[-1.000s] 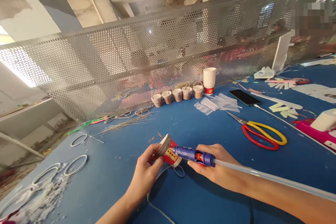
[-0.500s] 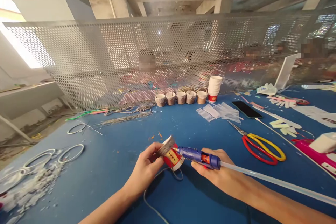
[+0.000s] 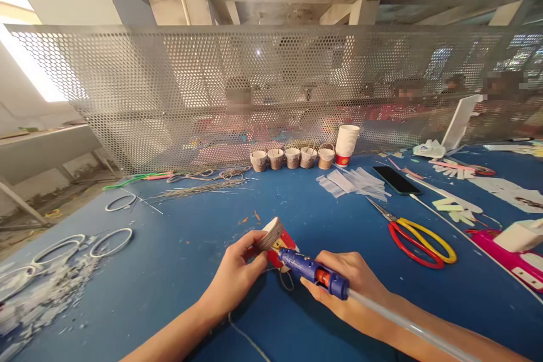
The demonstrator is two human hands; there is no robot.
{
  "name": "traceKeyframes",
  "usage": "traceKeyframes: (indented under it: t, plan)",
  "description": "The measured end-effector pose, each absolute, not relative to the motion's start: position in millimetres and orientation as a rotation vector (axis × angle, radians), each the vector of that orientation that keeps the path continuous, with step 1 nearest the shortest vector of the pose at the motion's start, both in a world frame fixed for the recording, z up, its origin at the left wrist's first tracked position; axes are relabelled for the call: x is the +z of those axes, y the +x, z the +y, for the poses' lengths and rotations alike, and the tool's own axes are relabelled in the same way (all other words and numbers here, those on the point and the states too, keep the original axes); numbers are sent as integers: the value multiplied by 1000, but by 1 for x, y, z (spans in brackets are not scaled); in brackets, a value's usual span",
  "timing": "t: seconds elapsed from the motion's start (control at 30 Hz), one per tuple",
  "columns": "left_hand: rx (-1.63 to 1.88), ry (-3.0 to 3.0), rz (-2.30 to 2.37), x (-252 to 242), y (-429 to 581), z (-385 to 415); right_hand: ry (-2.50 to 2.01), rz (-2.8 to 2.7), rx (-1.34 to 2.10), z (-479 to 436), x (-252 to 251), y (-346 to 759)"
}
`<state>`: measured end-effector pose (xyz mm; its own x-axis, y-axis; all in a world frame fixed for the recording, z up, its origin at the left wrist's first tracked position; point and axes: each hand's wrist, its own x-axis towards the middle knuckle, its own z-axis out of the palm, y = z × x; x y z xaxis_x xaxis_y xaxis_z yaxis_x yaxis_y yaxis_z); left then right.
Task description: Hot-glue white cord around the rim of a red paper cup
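Observation:
My left hand [image 3: 240, 268] is closed around a red paper cup [image 3: 289, 242], tilted on its side. Grey cord [image 3: 272, 234] is wound around the cup near its rim, and a loose tail of cord [image 3: 248, 338] trails down toward me. In my right hand [image 3: 345, 280] is a blue glue gun [image 3: 311, 270], its nozzle at the cup's wall beside the lower edge of the wound cord. A long clear glue stick [image 3: 403, 319] sticks out of the gun's back end. The fingers on the gun's handle are partly hidden.
Several small cord-wrapped buckets [image 3: 292, 158] and a stack of paper cups [image 3: 347, 144] stand by the perforated metal screen [image 3: 182, 96]. Scissors [image 3: 418, 240], a phone [image 3: 396, 180] and a pink power strip [image 3: 515, 257] lie right. White rings [image 3: 111, 243] and scraps [image 3: 55, 300] lie left.
The glue gun's nozzle has moved left and down along the cup, and its back end has dropped and swung toward me. My left hand still holds the cup in nearly the same place.

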<state>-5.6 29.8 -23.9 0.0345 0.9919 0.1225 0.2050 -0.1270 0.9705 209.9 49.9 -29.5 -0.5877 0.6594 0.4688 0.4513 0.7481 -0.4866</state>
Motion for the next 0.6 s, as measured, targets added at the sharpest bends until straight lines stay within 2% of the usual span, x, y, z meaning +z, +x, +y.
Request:
traceKeyframes:
  t: [0.6]
  plan:
    - [1205,1357,1238,-24,-12,30,-1203,-2101,738,57,-14,220]
